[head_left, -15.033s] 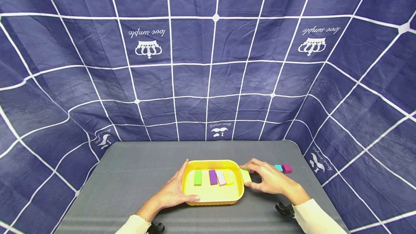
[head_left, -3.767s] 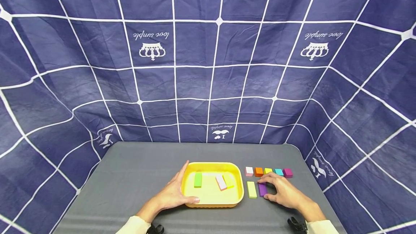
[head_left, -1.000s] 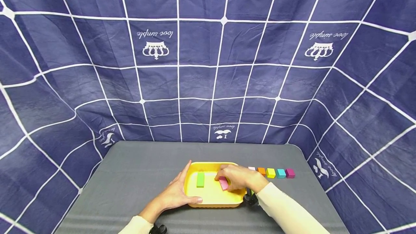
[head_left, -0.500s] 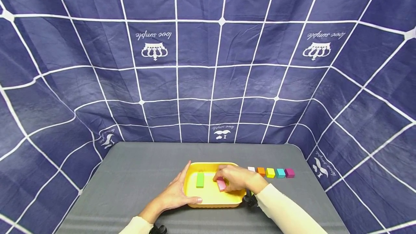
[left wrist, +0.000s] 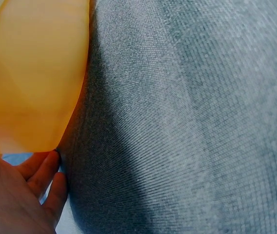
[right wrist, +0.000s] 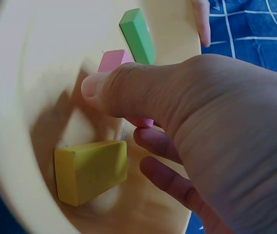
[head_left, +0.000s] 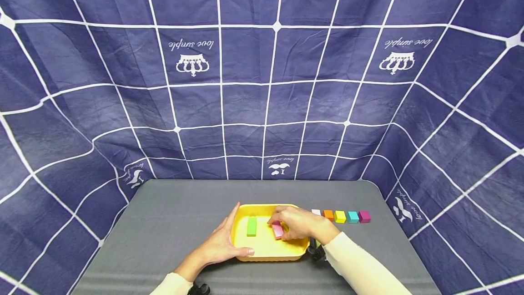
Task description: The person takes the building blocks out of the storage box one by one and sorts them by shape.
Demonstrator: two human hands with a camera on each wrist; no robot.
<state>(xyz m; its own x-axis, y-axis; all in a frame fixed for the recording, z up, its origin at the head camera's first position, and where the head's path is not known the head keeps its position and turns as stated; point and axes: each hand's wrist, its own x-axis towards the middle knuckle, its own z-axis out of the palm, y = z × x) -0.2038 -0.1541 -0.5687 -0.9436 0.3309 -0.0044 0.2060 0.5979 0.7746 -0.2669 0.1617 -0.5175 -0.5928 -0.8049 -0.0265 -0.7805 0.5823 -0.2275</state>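
At the left end of a yellow plastic tub point(head_left: 268, 248), my left hand point(head_left: 219, 244) grips it, thumb over the front rim and fingers along the outer side. Inside the tub, my right hand point(head_left: 296, 223) pinches a pink rectangular block point(head_left: 277, 230) between thumb and fingers. A green block point(head_left: 251, 227) lies to the left of it on the tub floor. In the right wrist view a yellow block point(right wrist: 99, 170) sits below the right hand, near the tub wall; the hand mostly hides it in the head view.
Right of the tub, a row of small cubes stands on the grey table point(head_left: 184, 204): white point(head_left: 316, 212), orange point(head_left: 328, 215), yellow point(head_left: 340, 216), teal point(head_left: 353, 217) and magenta point(head_left: 364, 216). A pale green block point(head_left: 317, 243) shows partly behind the right wrist. A blue checked curtain point(head_left: 245, 104) surrounds the table.
Earlier the right hand took out a pale green block, then set a purple block on the table. It has since reached into the tub and taken hold of the pink block. The left hand stays put.
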